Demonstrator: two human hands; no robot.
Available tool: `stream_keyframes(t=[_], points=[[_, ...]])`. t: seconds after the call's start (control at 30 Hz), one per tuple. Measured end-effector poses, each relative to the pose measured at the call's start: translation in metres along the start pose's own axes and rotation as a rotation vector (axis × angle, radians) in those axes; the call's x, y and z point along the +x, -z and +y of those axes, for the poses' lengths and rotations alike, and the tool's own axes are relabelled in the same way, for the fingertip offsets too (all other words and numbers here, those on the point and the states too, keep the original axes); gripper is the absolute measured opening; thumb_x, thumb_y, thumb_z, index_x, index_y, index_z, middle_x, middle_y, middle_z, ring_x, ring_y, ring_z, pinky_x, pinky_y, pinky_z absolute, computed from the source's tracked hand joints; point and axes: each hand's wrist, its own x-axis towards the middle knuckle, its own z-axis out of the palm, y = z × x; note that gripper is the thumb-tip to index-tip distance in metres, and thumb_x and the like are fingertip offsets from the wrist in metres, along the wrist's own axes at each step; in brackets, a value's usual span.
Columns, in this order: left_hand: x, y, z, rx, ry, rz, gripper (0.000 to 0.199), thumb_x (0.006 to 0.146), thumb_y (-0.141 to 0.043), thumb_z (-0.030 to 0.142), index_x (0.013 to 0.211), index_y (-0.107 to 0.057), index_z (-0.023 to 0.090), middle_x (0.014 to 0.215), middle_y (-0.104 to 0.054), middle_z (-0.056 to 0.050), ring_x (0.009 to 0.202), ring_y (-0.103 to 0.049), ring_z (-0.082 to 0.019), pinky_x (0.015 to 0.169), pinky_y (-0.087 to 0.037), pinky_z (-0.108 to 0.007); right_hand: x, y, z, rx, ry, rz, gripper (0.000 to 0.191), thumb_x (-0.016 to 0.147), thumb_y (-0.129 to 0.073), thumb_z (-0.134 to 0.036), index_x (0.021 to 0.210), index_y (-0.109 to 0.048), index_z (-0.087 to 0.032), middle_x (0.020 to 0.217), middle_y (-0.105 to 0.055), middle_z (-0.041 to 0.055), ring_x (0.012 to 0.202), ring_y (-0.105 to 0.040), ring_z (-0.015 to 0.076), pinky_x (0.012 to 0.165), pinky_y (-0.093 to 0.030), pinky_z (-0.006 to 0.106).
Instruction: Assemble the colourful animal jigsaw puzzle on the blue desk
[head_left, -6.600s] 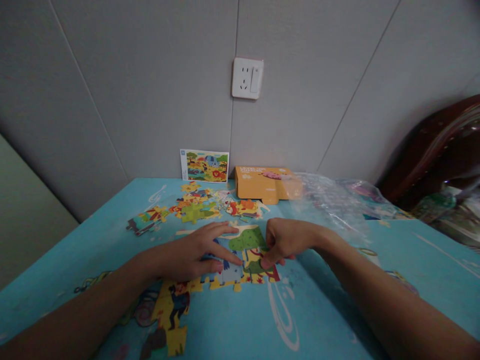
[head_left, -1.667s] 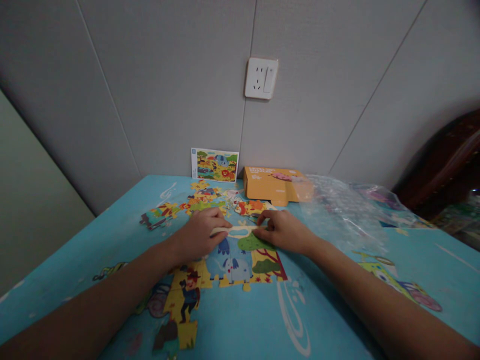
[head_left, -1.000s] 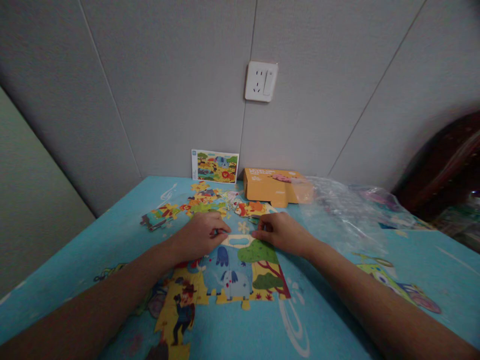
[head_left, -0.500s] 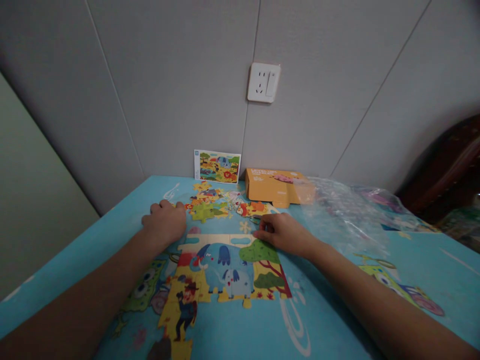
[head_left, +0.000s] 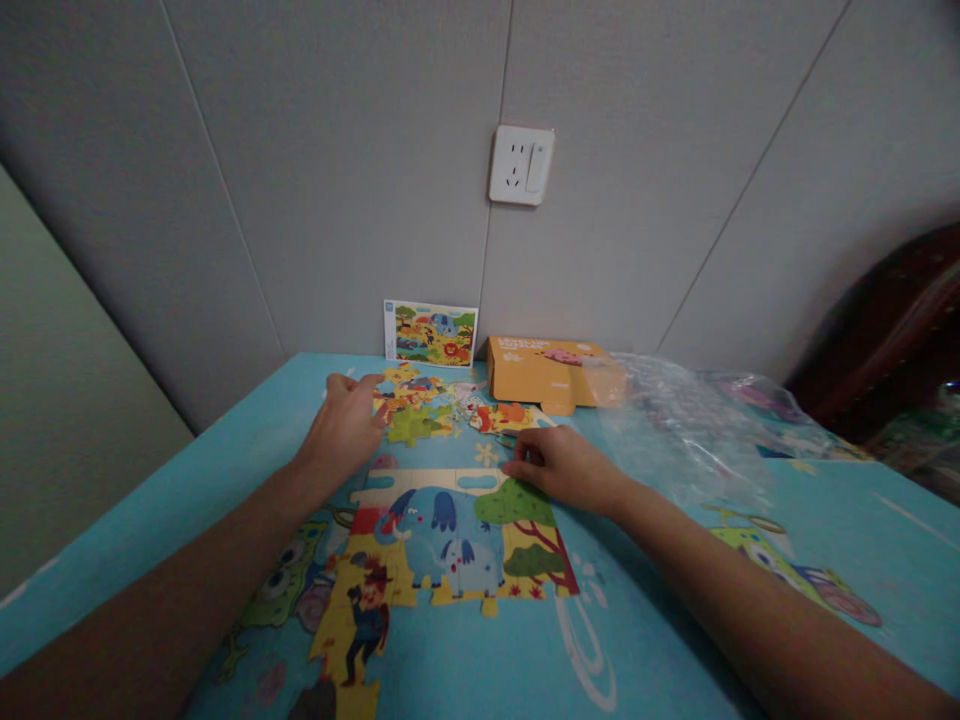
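Puzzle [head_left: 469, 530] lay mid-table [head_left: 465, 670]; left hand [head_left: 343, 425] was loosely open at the loose pieces [head_left: 412, 422] beyond; right hand [head_left: 561, 466] curled by the puzzle's far edge, its hold impossible to tell.

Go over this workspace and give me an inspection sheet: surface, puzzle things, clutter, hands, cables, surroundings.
Surface: blue patterned tabletop, partly covered by puzzle and forearms.
Puzzle: joined section with elephants lies flat; loose pieces piled beyond it; picture card leans on the wall.
Clutter: orange box near the wall; clear plastic beside it.
Left hand: beside the loose pieces; contents of grip unclear.
Right hand: at the joined section's far edge; contents of grip unclear.
Cables: nothing seen.
Surroundings: grey wall with socket panel, nothing plugged in; dark red furniture at right.
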Motion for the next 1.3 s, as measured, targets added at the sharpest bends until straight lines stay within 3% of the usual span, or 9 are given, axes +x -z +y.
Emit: stream_keyframes(t=[0.13, 0.23, 0.33, 0.5, 0.73, 0.9, 1.03, 1.13, 1.3], points=[[-0.012, 0.003, 0.022, -0.486, -0.171, 0.09, 0.049, 0.08, -0.055, 0.025, 0.128, -0.051, 0.018, 0.108, -0.06, -0.007, 0.098, -0.059, -0.022, 0.089, -0.048, -0.035, -0.003, -0.001, -0.012, 0.07, 0.013, 0.045, 0.024, 0.084, -0.061, -0.041, 0.079, -0.064, -0.018, 0.061, -0.059, 0.0005, 0.054, -0.049, 0.0115, 0.052, -0.028, 0.024], [-0.026, 0.001, 0.036, -0.795, -0.291, -0.141, 0.058, 0.08, -0.061, 0.03, 0.134, -0.043, 0.021, 0.088, -0.064, 0.0, 0.075, -0.062, -0.016, 0.071, -0.051, -0.028, -0.008, -0.002, -0.026, 0.22, 0.087, 0.061, 0.028, 0.084, -0.06, -0.044, 0.092, -0.062, -0.017, 0.062, -0.058, -0.0013, 0.055, -0.049, 0.0108, 0.052, -0.03, 0.023], [-0.035, 0.0, 0.043, -0.778, -0.382, -0.311, 0.051, 0.081, -0.062, 0.032, 0.13, -0.048, 0.022, 0.075, -0.064, 0.003, 0.064, -0.059, -0.013, 0.064, -0.048, -0.024, -0.011, -0.006, -0.036, 0.282, 0.205, 0.07, 0.022, 0.085, -0.06, -0.037, 0.077, -0.056, -0.017, 0.058, -0.051, -0.004, 0.051, -0.043, 0.0083, 0.051, -0.029, 0.022], [-0.038, -0.002, 0.043, -0.778, -0.392, -0.359, 0.063, 0.077, -0.066, 0.026, 0.135, -0.042, 0.024, 0.085, -0.065, 0.001, 0.068, -0.058, -0.013, 0.065, -0.048, -0.025, -0.012, -0.011, -0.037, 0.384, 0.17, 0.065, 0.023, 0.089, -0.051, -0.031, 0.072, -0.054, -0.017, 0.059, -0.055, -0.0021, 0.051, -0.044, 0.0088, 0.05, -0.03, 0.022], [-0.033, -0.004, 0.044, -1.05, -0.24, -0.222, 0.046, 0.082, -0.062, 0.029, 0.123, -0.047, 0.018, 0.072, -0.059, 0.003, 0.066, -0.061, -0.013, 0.065, -0.049, -0.025, -0.009, -0.011, -0.032, 0.329, 0.079, 0.095, 0.037, 0.086, -0.056, -0.04, 0.058, -0.048, -0.017, 0.053, -0.047, -0.0031, 0.049, -0.039, 0.0085, 0.048, -0.027, 0.023], [-0.031, -0.002, 0.041, -0.795, -0.374, -0.155, 0.022, 0.083, -0.062, 0.032, 0.1, -0.067, 0.02, 0.076, -0.066, -0.001, 0.066, -0.061, -0.014, 0.066, -0.049, -0.026, -0.009, -0.009, -0.034, 0.397, 0.077, 0.113, 0.022, 0.082, -0.062, -0.039, 0.082, -0.059, -0.017, 0.062, -0.056, -0.0023, 0.052, -0.046, 0.0092, 0.05, -0.032, 0.022], [-0.034, -0.001, 0.044, -0.667, -0.531, -0.221, 0.027, 0.083, -0.059, 0.027, 0.108, -0.068, 0.021, 0.104, -0.071, -0.005, 0.092, -0.064, -0.019, 0.083, -0.048, -0.03, -0.009, -0.01, -0.033, 0.343, 0.104, 0.093, 0.022, 0.083, -0.061, -0.033, 0.069, -0.058, -0.017, 0.059, -0.054, -0.0027, 0.052, -0.044, 0.0087, 0.051, -0.03, 0.022], [-0.036, -0.001, 0.044, -0.63, -0.516, -0.241, 0.036, 0.084, -0.054, 0.022, 0.119, -0.062, 0.021, 0.117, -0.066, -0.006, 0.104, -0.061, -0.02, 0.092, -0.045, -0.033, -0.008, -0.01, -0.031, 0.319, 0.078, 0.089, 0.027, 0.084, -0.06, -0.033, 0.063, -0.055, -0.016, 0.057, -0.051, -0.0033, 0.052, -0.041, 0.0085, 0.051, -0.029, 0.022], [-0.034, -0.004, 0.041, -0.587, -0.458, -0.222, 0.043, 0.085, -0.047, 0.017, 0.127, -0.056, 0.021, 0.12, -0.064, -0.006, 0.104, -0.06, -0.021, 0.094, -0.044, -0.034, -0.004, -0.01, -0.022, 0.266, -0.002, 0.163, 0.029, 0.084, -0.058, -0.036, 0.063, -0.056, -0.017, 0.054, -0.05, -0.003, 0.051, -0.04, 0.0094, 0.051, -0.026, 0.023]])
